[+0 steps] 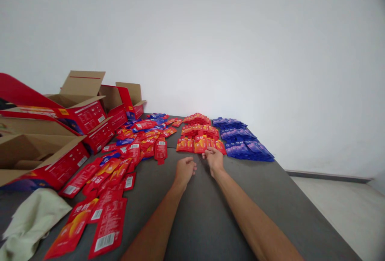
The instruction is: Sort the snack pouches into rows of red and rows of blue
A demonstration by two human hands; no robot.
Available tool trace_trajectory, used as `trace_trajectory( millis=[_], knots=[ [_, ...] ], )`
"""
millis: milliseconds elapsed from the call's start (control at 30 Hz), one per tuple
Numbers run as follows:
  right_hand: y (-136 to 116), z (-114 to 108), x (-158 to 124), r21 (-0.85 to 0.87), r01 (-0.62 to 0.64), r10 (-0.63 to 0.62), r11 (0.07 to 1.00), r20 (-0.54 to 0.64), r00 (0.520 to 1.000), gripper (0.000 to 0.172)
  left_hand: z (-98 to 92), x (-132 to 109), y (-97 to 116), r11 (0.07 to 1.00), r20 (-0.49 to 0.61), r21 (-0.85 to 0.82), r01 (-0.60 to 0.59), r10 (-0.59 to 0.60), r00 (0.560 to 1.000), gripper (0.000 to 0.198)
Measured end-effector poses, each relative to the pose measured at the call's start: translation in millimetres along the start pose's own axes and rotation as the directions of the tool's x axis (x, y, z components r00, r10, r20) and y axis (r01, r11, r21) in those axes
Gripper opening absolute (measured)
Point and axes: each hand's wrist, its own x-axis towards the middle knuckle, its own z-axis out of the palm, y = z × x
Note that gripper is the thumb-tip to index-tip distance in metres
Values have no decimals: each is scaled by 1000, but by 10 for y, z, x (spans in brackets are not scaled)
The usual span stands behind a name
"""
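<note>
My right hand [214, 160] pinches the lower edge of a red-and-orange pouch [200, 143], which lies at the front of the red pouch rows [197, 128]. To its left, my left hand [185, 171] hovers just above the dark table with its fingers curled in, and no item shows in it. The red pouches overlap in several tidy rows reaching back toward the wall. Right beside them, purple-blue pouches [240, 138] are laid out in similar overlapping rows.
A loose heap of red and blue pouches [120, 168] spreads over the left of the dark table [207, 221]. Open red cartons [67, 160] stand at the far left. A pale cloth [36, 221] lies at the near left corner. Behind rises a white wall [210, 44].
</note>
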Motion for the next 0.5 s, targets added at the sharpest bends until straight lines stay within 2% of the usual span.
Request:
trace_trajectory(
  millis=[167,500],
  knots=[
    [-59,141,237,-83,-46,41,995,-64,997,17,-1,22,-21,1000,10,24,-9,8,1000,47],
    [25,202,382,-246,-97,69,964,-122,990,13,1,25,-41,998,30,47,-33,31,999,46]
  ],
)
